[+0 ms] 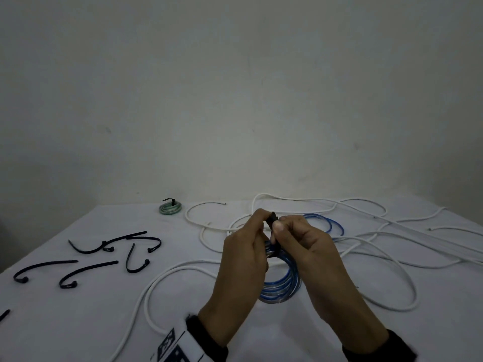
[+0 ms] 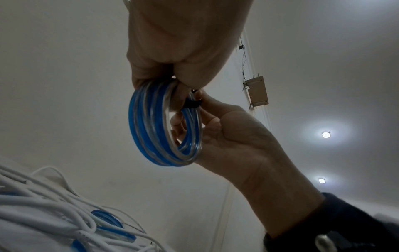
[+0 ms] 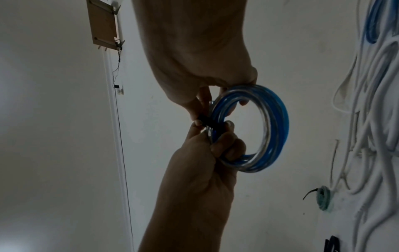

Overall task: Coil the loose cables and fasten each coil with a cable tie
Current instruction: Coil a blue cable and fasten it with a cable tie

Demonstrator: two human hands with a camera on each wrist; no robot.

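Note:
A coil of blue and clear cable [image 1: 281,288] is held upright above the white table [image 1: 78,322] by both hands. A black cable tie [image 1: 273,218] wraps the coil's top. My left hand [image 1: 261,220] curls its fingers round the coil just below the tie and touches the tie with its thumb. My right hand [image 1: 278,226] pinches the tie from the other side. The left wrist view shows the coil [image 2: 164,126], the tie [image 2: 192,104], the left hand [image 2: 179,85] and the right hand [image 2: 194,109]. The right wrist view shows the coil [image 3: 270,127], the tie [image 3: 212,123], the right hand [image 3: 207,105] and the left hand [image 3: 213,129].
Long loose white cables [image 1: 366,231] sprawl over the table's middle and right, with a loose blue cable [image 1: 332,226] among them. A small green coil [image 1: 170,207] with a black tie on it lies at the back. Several spare black cable ties [image 1: 104,246] lie on the left.

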